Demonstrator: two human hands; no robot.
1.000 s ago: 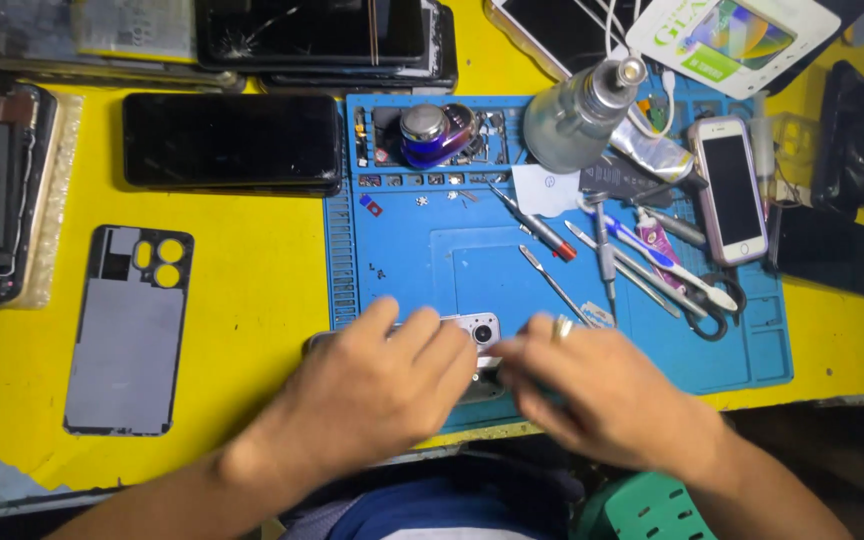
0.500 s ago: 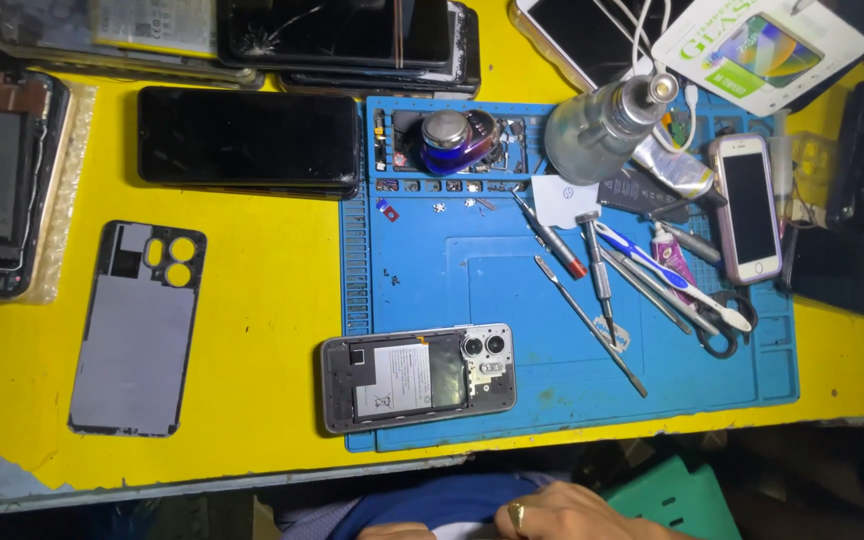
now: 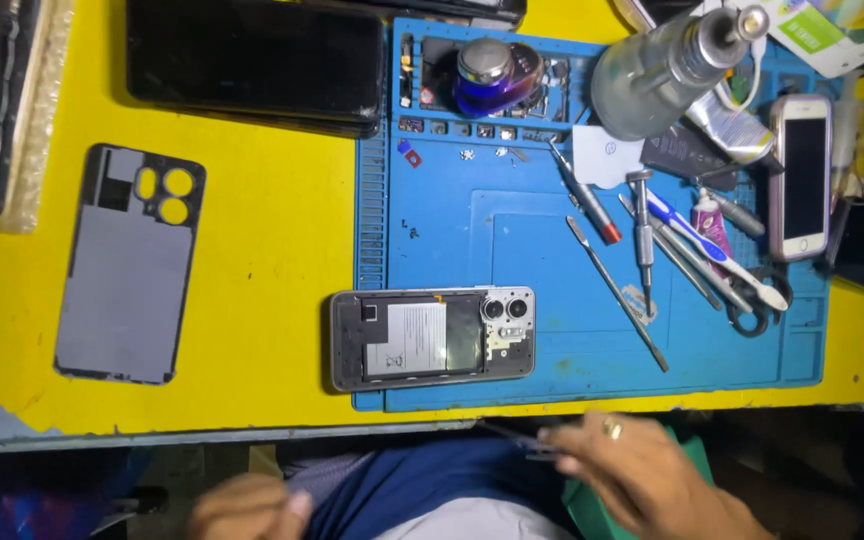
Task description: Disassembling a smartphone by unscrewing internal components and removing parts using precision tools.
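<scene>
Hands sit below the yellow bench's (image 3: pixel 252 250) front edge: the right hand (image 3: pixel 642 475) pinches slim tweezers (image 3: pixel 512 437), the left hand (image 3: pixel 247 505) is blurred, grip unclear. Opened phone (image 3: pixel 432 338) lies across the blue mat's (image 3: pixel 512 250) left border near the edge, tools (image 3: pixel 642 260) crowding the mat's right.

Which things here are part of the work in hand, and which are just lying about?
In hand:
opened phone
tweezers in right hand
left hand, near the lap
back cover

Lying about:
white phone
dark phone
glass bottle
scissors
blue mat
</scene>
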